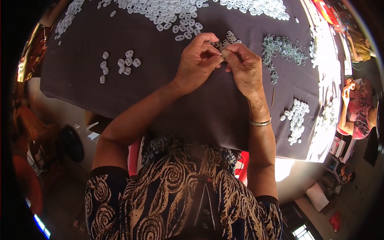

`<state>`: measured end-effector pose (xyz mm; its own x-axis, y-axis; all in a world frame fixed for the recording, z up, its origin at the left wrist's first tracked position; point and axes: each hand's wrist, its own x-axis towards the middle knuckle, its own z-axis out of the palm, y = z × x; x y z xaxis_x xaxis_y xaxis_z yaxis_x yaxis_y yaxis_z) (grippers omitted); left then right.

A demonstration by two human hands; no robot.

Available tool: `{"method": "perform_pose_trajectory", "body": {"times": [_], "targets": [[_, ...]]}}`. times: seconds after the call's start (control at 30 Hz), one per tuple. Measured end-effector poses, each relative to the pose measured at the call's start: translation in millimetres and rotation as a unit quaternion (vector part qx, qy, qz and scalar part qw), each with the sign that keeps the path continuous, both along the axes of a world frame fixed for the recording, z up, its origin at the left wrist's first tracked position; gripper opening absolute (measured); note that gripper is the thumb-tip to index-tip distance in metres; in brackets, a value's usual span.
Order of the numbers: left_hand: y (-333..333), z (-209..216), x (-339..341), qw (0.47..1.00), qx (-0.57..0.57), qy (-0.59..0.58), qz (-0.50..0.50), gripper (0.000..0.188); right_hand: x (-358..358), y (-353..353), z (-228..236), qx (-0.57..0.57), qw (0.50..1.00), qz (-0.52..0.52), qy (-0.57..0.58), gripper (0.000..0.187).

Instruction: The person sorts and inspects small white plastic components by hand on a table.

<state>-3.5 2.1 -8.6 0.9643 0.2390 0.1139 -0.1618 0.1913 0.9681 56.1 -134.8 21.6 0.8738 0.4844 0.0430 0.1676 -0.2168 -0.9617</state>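
My left hand point(196, 63) and my right hand point(247, 71) meet over the dark cloth, fingertips pinched together. Whatever small piece lies between them is mostly covered by the fingers. Just beyond the fingertips lies a cluster of small pale pieces with dark holes point(231, 38). To the right of my right hand spreads a heap of small grey-green screws point(283, 48), with a thin brown stick point(273, 97) below its tail. White rounded small pieces point(297, 119) form a pile nearer me on the right. A bracelet point(260, 122) circles my right wrist.
Large heaps of white oval two-holed pieces point(170, 12) cover the far side of the dark tablecloth point(156, 116). Several assembled-looking white pieces point(128, 61) sit at the left. Beyond the sunlit right edge another person point(358, 108) sits. A dark round object point(72, 144) stands at the lower left.
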Motion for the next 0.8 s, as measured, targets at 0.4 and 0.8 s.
{"method": "perform_pose_trajectory", "body": {"times": [0.4,0.8], "targets": [[5.6,-6.0,-0.4,1.0,0.016,-0.019,-0.001,0.017,1.7,-9.3,8.3,0.091,0.994,-0.022,0.059,0.01],[17.1,-1.6,6.0,0.998,0.032,-0.017,0.044,0.011,32.8,-14.7,1.6,-0.17,0.967,0.018,-0.187,0.009]]}}
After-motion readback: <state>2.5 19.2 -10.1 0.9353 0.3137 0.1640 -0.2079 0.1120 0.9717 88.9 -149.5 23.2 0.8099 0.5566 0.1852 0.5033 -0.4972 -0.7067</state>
